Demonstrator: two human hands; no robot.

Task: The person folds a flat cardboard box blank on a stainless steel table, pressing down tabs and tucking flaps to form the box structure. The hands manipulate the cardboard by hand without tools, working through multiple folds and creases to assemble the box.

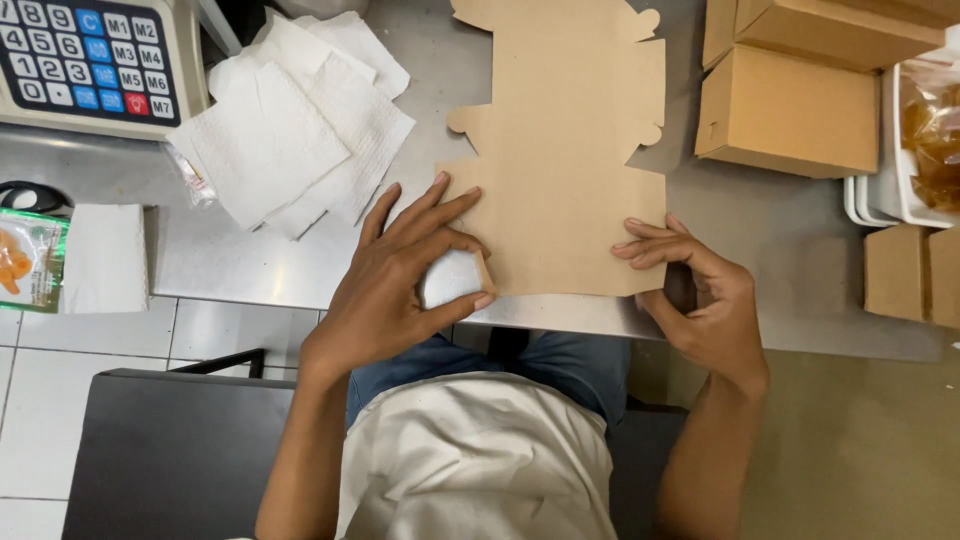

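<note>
On steel counter [250,265], flat tan cardboard blank [560,150] — scalloped tabs, seemingly unfolded — under both hands.

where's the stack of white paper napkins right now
In the head view, the white paper napkins lie on the metal counter at upper left, between the weighing scale and the flat cardboard box blank.

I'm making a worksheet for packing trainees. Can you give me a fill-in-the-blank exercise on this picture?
1. Both hands press on a flat, unfolded ____ box blank.
2. The left hand bends the blank's near ____ corner.
3. The white paper napkins lie to the ____ of the blank.
4. The folded boxes are stacked on the ____ side of the steel counter.

Missing words: cardboard; left; left; right
</note>
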